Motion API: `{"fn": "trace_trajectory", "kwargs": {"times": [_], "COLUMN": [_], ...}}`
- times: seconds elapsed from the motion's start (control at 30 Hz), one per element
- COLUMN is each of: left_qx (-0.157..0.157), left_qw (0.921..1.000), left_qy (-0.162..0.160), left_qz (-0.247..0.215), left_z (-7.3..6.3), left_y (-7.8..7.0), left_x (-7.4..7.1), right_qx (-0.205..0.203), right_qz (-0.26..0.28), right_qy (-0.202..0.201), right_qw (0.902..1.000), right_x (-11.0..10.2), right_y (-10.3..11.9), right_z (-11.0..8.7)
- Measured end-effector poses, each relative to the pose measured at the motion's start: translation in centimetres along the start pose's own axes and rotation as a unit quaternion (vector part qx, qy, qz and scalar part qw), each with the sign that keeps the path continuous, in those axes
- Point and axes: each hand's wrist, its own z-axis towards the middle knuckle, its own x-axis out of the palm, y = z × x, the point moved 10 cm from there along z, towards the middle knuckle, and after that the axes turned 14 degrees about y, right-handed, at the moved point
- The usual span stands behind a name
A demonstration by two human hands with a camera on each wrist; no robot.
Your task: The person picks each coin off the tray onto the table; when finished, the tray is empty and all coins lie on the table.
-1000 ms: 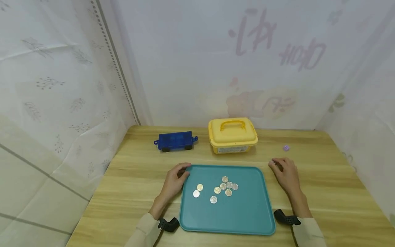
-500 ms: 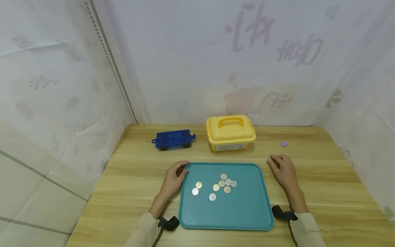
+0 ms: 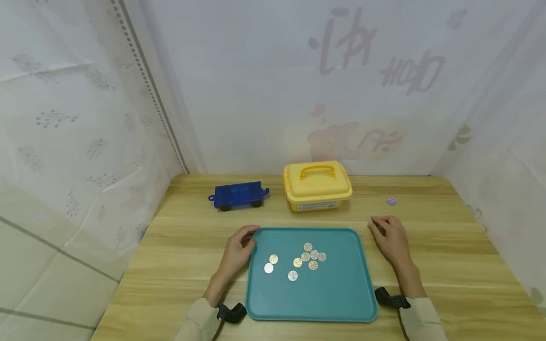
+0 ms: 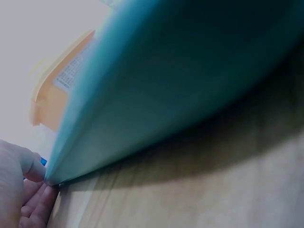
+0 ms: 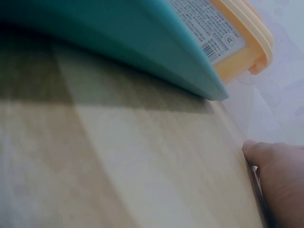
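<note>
In the head view a teal tray (image 3: 332, 298) lies on the wooden table with several gold and silver coins (image 3: 297, 262) on it. My left hand (image 3: 237, 248) holds the tray's far left corner, thumb and fingertips at the rim; the left wrist view shows the thumb (image 4: 33, 168) right at that corner. My right hand (image 3: 392, 239) rests on the table to the right of the tray. Between its thumb and index finger it pinches a small pale piece (image 3: 372, 221), mostly hidden; I cannot tell its kind.
A yellow lidded box (image 3: 317, 187) with a handle stands behind the tray. Left of it is a blue toy wagon (image 3: 239, 195) with dark wheels. A small purple piece (image 3: 391, 201) lies beyond my right hand. White patterned sheeting (image 3: 239, 94) surrounds the table.
The head view has shifted slightly, so everything sits a little further left in it. Both hands keep their places, and the coins lie as before.
</note>
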Motion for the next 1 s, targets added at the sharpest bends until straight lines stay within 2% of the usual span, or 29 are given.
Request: {"fn": "trace_trajectory", "kwargs": {"times": [0.17, 0.43, 0.57, 0.67, 0.73, 0.8, 0.9, 0.97, 1.0], "left_qx": [-0.008, -0.001, -0.010, -0.009, -0.006, -0.002, -0.002, -0.003, -0.003], "left_qw": [1.0000, 1.0000, 0.9999, 0.9999, 1.0000, 1.0000, 0.9999, 1.0000, 1.0000], "left_qy": [0.001, -0.003, 0.002, 0.002, 0.003, 0.004, 0.002, 0.000, -0.002], "left_qz": [-0.004, 0.004, -0.007, -0.007, -0.001, 0.006, 0.011, 0.006, 0.003], "left_z": [-0.4, 0.0, -0.1, -0.1, 0.0, 0.1, 0.1, -0.1, -0.2], "left_y": [0.1, -0.1, 0.1, -0.1, -0.4, -0.6, -0.5, -0.5, -0.5], "left_x": [0.1, 0.0, 0.0, -0.1, -0.2, -0.2, 0.0, 0.0, 0.0], "right_qx": [-0.001, -0.002, 0.007, 0.016, 0.029, 0.057, 0.099, 0.113, 0.110], "right_qz": [-0.005, 0.015, 0.028, 0.042, 0.074, 0.120, 0.212, 0.242, 0.244], "right_qy": [0.005, -0.009, -0.009, -0.004, 0.008, 0.037, 0.084, 0.110, 0.120], "right_qw": [1.0000, 0.9999, 0.9995, 0.9990, 0.9968, 0.9904, 0.9687, 0.9572, 0.9560], "right_x": [0.2, -0.3, -0.4, -0.5, -0.5, -0.7, -1.2, -1.3, -1.5], "right_y": [0.1, 0.3, 0.2, 0.0, -0.4, -0.7, -0.8, -0.7, -0.4], "right_z": [-0.2, 0.1, 0.1, 0.2, 0.2, 0.2, -0.4, -0.7, -0.7]}}
